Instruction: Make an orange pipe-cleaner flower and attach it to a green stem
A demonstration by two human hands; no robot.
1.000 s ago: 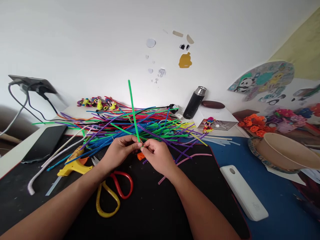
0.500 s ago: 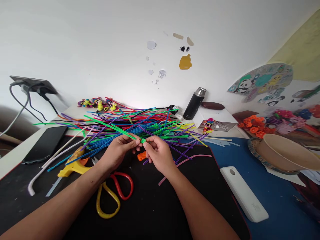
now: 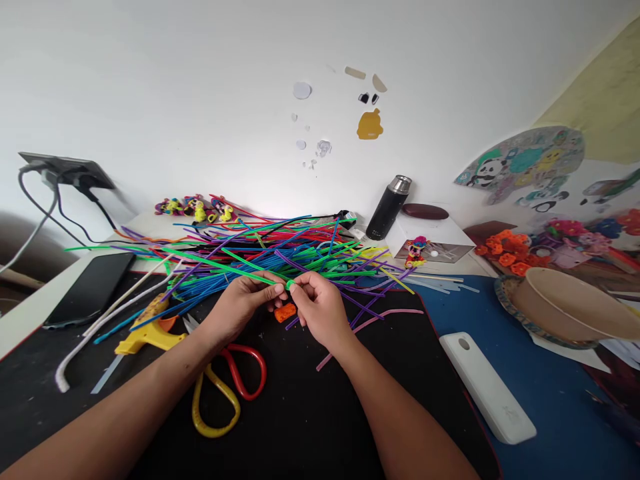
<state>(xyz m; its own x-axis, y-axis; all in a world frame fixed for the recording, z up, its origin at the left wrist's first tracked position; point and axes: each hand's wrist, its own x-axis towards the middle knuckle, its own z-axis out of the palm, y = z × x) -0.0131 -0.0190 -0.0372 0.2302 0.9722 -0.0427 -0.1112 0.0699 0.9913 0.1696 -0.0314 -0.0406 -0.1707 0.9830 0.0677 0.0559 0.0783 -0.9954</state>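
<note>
A bright green pipe cleaner [image 3: 215, 266] runs from the left into my left hand [image 3: 247, 300], pinched between thumb and fingers. Its end is a small green coil [image 3: 289, 285], gripped by my right hand [image 3: 320, 307] with thumb and forefinger. The two hands nearly touch above the black mat [image 3: 310, 413]. Just below them lies a small orange piece [image 3: 285, 312], partly shaded by the fingers. Under my left forearm sit scissors [image 3: 245, 373] with one red and one yellow handle, and a yellow glue gun [image 3: 150, 333].
A heap of colourful pipe cleaners [image 3: 200, 287] spreads behind the hands. At left lies a black phone [image 3: 90, 290]. A black flask [image 3: 387, 210] stands at the back; a white power bank [image 3: 487, 387] and a beige bowl [image 3: 575, 300] are at right.
The free length of the green pipe cleaner has swung lower to the left. The coiled end has shifted slightly right, and both hands stay nearly in place.
</note>
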